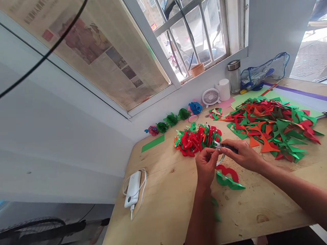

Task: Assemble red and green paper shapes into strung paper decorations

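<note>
My left hand (207,162) is closed, its thumb and fingers pinching at a white curved band (221,160) that looks like part of a tape roll. My right hand (242,154) is wrapped round a dark-handled tool with a silver tip (231,148), probably scissors. The metal tip meets my left fingertips; what lies between them is too small to make out. Just below both hands lie a red scalloped paper piece (232,173) and a green scalloped paper piece (230,182). Beyond my left hand is a heap of red and green paper petals (191,141) with white dots.
A large pile of paper scraps (270,126) covers the right side. A white power bank (133,189) with its cable lies left. Along the wall are green paper flowers (171,119), a blue flower (195,108), a small fan (211,97) and a glass bottle (234,76).
</note>
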